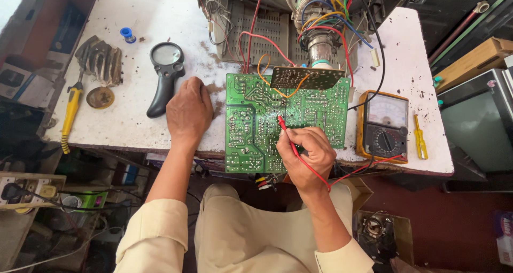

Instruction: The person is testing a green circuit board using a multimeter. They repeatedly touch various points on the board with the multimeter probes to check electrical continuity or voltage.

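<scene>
Right hand [309, 154] pinching red probe [283, 127] on green board [251, 129]; left hand [188, 110] flat, open, at board's left edge. Meter [382, 126] right; magnifier [164, 75] left; wires [320, 16] behind.

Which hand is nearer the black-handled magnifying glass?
Left. The left hand rests beside the black-handled magnifying glass; the right hand is across the green circuit board, holding a red probe.

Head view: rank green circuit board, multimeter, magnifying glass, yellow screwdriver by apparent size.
1. green circuit board
2. multimeter
3. magnifying glass
4. yellow screwdriver
All lie flat on the same table, so camera distance hardly skews this.
</scene>
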Demonstrator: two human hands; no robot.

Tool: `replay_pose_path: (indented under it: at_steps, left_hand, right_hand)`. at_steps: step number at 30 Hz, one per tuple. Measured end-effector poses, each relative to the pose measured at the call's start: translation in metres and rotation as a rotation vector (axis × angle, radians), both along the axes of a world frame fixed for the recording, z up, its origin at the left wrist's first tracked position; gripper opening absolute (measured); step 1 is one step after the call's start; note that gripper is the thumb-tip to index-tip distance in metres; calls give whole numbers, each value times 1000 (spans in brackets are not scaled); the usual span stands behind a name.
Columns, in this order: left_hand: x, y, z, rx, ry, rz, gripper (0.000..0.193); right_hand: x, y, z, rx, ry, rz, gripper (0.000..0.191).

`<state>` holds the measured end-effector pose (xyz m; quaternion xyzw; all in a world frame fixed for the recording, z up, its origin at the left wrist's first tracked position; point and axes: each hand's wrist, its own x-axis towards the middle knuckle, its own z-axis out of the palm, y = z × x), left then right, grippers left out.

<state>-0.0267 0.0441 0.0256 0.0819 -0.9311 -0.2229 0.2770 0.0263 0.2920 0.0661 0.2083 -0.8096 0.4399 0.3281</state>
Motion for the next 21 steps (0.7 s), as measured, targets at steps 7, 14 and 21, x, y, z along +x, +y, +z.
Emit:
replay_pose_path:
  at_steps: [7,14,21]
  left_hand:
    - [0,0,-1,1,-4,-4,16]
    - [-1,-1,-1,3,-37,-2,16]
    - [-2,-2,-1,2,-37,5,16]
  right_hand:
    - [0,0,-1,-5,3,8,13]
    - [1,1,-1,-32,18,3,13]
    - [-5,9,3,-40,38,-50,12]
